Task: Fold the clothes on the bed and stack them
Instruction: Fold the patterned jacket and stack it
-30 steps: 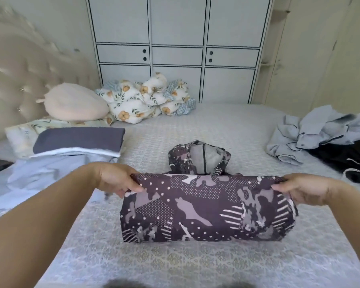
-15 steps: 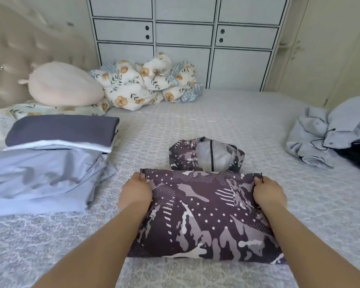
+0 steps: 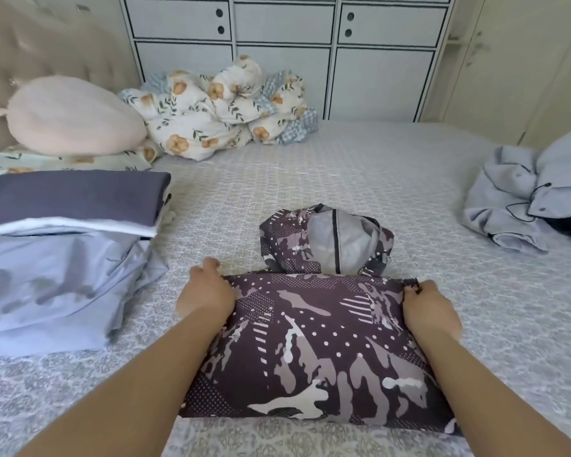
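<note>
Camouflage hooded jacket point(image 3: 314, 351): folded flat on the bed point(image 3: 343, 179), near centre, hood lying beyond its far edge; a second ago it was held up as a roll. Right hand point(image 3: 431, 308): pinches the jacket's far right corner, as before. Left hand point(image 3: 205, 291): fingers now loosened, lifting off the far left corner, blurred. Folded stack point(image 3: 63, 245): left, unchanged. Unfolded grey clothes point(image 3: 521, 206): far right, unchanged.

Pink pillow point(image 3: 70, 117) by headboard point(image 3: 47, 54); floral quilt point(image 3: 218, 110) before wardrobe point(image 3: 310, 28)
</note>
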